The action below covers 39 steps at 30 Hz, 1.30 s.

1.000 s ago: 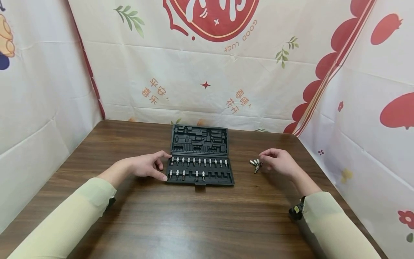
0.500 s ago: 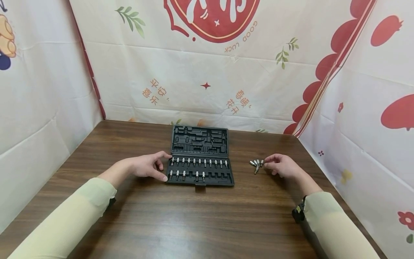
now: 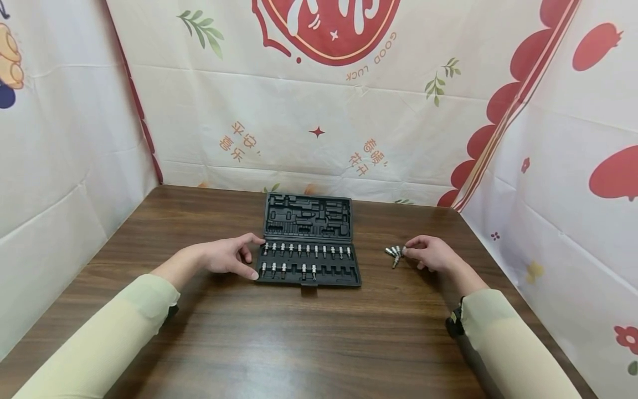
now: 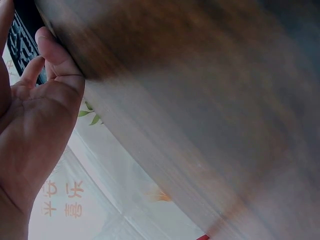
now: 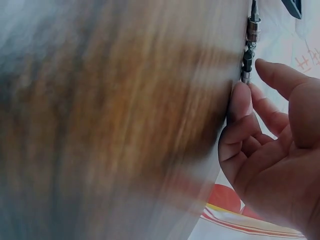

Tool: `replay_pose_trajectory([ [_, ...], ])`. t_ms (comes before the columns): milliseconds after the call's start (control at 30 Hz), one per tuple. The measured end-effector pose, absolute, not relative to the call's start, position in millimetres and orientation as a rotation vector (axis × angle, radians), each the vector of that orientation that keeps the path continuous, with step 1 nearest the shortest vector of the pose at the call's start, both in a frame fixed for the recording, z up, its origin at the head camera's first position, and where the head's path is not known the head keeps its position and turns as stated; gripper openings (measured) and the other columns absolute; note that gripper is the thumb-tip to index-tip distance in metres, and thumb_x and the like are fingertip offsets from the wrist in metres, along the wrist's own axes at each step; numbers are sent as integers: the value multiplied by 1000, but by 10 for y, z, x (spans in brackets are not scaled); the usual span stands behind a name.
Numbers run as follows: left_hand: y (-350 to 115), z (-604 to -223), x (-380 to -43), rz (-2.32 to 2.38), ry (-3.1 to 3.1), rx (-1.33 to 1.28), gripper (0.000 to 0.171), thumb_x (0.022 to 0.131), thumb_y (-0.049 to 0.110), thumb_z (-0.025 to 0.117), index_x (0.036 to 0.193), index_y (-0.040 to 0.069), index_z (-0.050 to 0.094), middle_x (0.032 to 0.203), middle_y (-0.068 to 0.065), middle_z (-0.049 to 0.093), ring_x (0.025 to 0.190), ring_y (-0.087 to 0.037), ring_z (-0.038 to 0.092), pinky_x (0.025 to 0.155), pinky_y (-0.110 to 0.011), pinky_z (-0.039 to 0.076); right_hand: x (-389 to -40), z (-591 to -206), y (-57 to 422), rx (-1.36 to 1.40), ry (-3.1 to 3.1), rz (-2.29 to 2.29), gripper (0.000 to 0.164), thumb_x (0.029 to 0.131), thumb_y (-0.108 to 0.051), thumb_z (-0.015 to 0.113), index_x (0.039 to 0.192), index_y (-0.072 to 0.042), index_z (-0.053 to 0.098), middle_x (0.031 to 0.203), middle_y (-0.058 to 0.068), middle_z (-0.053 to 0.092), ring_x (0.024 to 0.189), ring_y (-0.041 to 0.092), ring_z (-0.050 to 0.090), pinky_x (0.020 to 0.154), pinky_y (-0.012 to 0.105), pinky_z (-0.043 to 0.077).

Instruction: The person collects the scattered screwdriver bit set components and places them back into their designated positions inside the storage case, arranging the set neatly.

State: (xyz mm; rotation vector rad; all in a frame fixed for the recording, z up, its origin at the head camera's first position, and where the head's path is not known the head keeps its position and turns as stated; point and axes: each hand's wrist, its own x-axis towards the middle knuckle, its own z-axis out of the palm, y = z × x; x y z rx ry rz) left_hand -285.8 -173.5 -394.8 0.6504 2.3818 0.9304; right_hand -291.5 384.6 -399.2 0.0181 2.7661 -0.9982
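A black socket bit case (image 3: 308,238) lies unfolded on the table, silver bit sockets (image 3: 299,249) seated in its base. My left hand (image 3: 226,256) rests at the base's left edge, thumb at the front corner and index finger near the hinge. To the right of the case, several loose bit sockets (image 3: 395,256) lie in a small cluster. My right hand (image 3: 431,254) is at the cluster's right side, fingertips at the rightmost bit socket. In the right wrist view, thumb and fingers stand apart near a bit socket (image 5: 246,75); contact is hard to tell.
The brown wooden table (image 3: 279,338) extends around the case and toward the front. A printed white cloth (image 3: 299,111) hangs behind the table and along both sides. The case's lid (image 3: 308,216) lies tilted back, its molded slots showing.
My right hand first drew back to the right from the loose bit sockets, then came slightly left toward them again. My left hand and the case have stayed put.
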Motion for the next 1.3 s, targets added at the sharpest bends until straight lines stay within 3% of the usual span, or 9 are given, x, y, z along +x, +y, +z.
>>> replay_pose_trajectory([
  [267, -1738, -3954, -2852, 931, 2390, 652, 90, 94, 36, 89, 164, 10, 39, 116, -11, 58, 91, -20, 59, 85, -35, 48, -2928, -3966, 3838, 53, 2758, -980, 37, 108, -30, 72, 131, -2, 66, 100, 5, 73, 75, 19, 65, 61, 34, 49],
  [633, -1737, -3949, -2858, 933, 2393, 657, 89, 93, 36, 90, 163, 11, 40, 116, -10, 58, 91, -20, 60, 86, -35, 48, -2858, -3932, 3855, 50, 2743, -983, 39, 108, -23, 70, 137, 2, 63, 113, 13, 77, 84, 19, 68, 66, 36, 55],
  [833, -1736, -3943, -2854, 921, 2398, 654, 89, 94, 35, 89, 164, 10, 40, 116, -10, 58, 91, -20, 59, 86, -35, 48, -2831, -3942, 3866, 29, 2721, -1073, 32, 106, -14, 72, 130, 4, 59, 105, 11, 74, 84, 20, 68, 68, 36, 59],
  [1300, -1734, -3941, -2853, 914, 2396, 656, 90, 94, 36, 89, 164, 11, 39, 117, -11, 58, 93, -20, 60, 86, -35, 48, -2794, -3959, 3877, 20, 2658, -1247, 32, 104, -3, 71, 130, 8, 56, 103, 13, 68, 85, 20, 69, 73, 37, 64],
])
